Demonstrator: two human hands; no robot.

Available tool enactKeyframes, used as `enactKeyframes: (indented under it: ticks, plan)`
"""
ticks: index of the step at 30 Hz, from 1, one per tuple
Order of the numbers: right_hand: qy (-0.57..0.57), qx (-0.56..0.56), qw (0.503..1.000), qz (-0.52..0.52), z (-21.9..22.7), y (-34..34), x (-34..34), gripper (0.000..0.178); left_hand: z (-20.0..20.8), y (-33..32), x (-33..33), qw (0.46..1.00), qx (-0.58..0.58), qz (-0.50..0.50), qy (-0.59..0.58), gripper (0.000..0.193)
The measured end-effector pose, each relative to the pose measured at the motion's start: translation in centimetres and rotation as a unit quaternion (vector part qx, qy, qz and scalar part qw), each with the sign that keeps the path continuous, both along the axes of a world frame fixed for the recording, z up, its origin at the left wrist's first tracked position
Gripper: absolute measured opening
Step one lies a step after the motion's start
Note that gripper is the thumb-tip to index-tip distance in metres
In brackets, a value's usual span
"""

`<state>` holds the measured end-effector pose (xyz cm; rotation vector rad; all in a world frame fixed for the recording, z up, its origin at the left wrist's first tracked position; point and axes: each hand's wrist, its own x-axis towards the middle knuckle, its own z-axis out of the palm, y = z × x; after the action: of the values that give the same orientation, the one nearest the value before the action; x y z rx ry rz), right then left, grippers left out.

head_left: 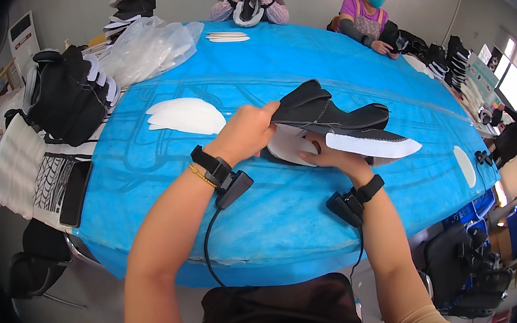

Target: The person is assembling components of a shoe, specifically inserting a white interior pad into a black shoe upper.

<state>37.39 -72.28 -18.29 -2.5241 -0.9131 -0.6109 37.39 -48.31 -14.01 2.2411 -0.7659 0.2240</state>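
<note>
Both hands, left hand (248, 131) and right hand (327, 154), grasp one black fabric shoe upper with white sole (336, 125) above one blue-covered table (277, 216).

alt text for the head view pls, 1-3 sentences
Two bare hands hold a black shoe upper with a white sole edge above a blue table: the left hand grips its heel end, the right hand supports it from below. White insoles lie to the left, and other people sit at the far side.
</note>
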Motion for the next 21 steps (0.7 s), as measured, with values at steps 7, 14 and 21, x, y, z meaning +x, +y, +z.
enactKeyframes:
  ticks: [7,14,21]
  plan:
    - [0.022,0.305,0.952,0.02,-3.1,-0.1,0.8,0.028,0.0,-0.2,0.0,1.0,-0.003,0.002,0.003,0.041]
    - [0.11,0.264,0.956,-0.059,-1.2,0.7,-0.1,0.028,0.1,-0.1,0.1,1.0,-0.005,0.006,0.018,0.04]
    - [0.071,0.21,0.973,-0.071,-0.9,1.0,-0.5,0.028,0.0,-0.1,0.2,0.999,-0.018,0.0,0.027,0.041]
